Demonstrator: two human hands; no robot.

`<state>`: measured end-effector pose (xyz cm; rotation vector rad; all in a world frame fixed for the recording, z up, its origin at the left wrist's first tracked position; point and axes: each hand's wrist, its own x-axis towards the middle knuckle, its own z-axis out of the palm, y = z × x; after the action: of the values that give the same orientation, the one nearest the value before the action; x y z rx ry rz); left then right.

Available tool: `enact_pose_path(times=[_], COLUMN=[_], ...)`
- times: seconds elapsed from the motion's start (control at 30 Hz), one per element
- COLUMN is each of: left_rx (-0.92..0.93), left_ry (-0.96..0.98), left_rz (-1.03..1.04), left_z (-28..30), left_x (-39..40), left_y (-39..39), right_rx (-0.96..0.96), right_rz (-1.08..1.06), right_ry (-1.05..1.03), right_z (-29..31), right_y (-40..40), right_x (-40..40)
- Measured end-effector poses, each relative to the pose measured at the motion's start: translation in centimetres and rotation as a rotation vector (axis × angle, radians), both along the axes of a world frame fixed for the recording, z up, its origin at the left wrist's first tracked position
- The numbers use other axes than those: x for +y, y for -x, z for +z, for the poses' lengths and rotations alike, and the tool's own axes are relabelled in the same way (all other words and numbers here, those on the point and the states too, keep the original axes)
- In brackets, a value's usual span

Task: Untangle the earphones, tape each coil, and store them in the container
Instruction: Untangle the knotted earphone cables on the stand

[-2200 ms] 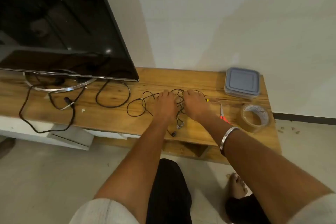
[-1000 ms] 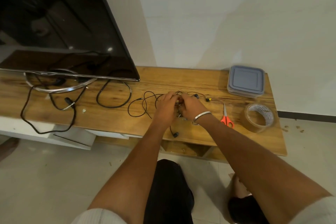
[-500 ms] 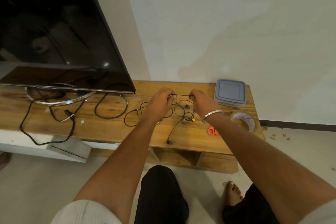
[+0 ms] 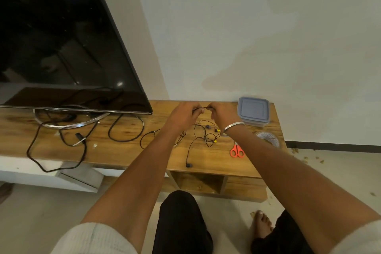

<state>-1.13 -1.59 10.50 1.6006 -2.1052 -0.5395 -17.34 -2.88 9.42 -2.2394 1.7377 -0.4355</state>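
The earphones (image 4: 206,136) lie tangled on the surface (image 4: 127,150), one strand lifted. It is pinched taut between left hand (image 4: 183,115) and right hand (image 4: 221,116), likely to trace the knot. Beyond, the lidded container (image 4: 253,112) is kept aside.

Both hands, pressed down on the tangle on the wooden stand (image 4: 123,150) 2.2 s ago, are now raised above it. The left hand (image 4: 183,114) and right hand (image 4: 221,116) each pinch the earphones (image 4: 206,136) by 1 short stretch of cord, drawn taut between the fingertips; 0.5 s ago that stretch was longer and the hands farther apart. The rest of the cord now hangs in loose loops down to the stand, with 1 earbud trailing near the front edge, where earlier it lay bunched under the palms.
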Motion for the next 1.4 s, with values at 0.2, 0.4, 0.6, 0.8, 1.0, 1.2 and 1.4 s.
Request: enact_pose_path(times=[0.2,0.4,0.6,0.8,1.0,1.2,1.4], left_rx=[0.011,0.031,0.042,0.031,-0.013,-0.008,-0.009], left_ry=[-0.078,-0.073,-0.075,-0.132,-0.111,-0.105,-0.098], left_rz=[0.027,-0.001,-0.046,-0.043,-0.026,-0.035,-0.064], left_z=[1.0,1.4,2.0,1.8,2.5,2.3,1.9], left_x=[-0.1,0.2,0.8,1.0,0.7,0.8,0.8], left_y=[-2.0,-1.5,0.6,-0.3,-1.9,-1.2,0.4], right_rx=[0.079,0.015,-0.131,-0.127,0.031,-0.024,0.139], right_rz=[-0.170,-0.158,0.010,-0.028,-0.253,-0.173,0.062], right_ry=[0.031,-0.111,-0.121,-0.054,-0.044,-0.219,-0.079], right_z=[-0.7,-0.5,0.7,1.0,0.4,0.9,2.4], right_y=[3.6,3.4,0.6,1.3,3.3,1.8,-0.8], right_x=[-0.1,0.5,1.1,0.9,0.9,1.6,1.9])
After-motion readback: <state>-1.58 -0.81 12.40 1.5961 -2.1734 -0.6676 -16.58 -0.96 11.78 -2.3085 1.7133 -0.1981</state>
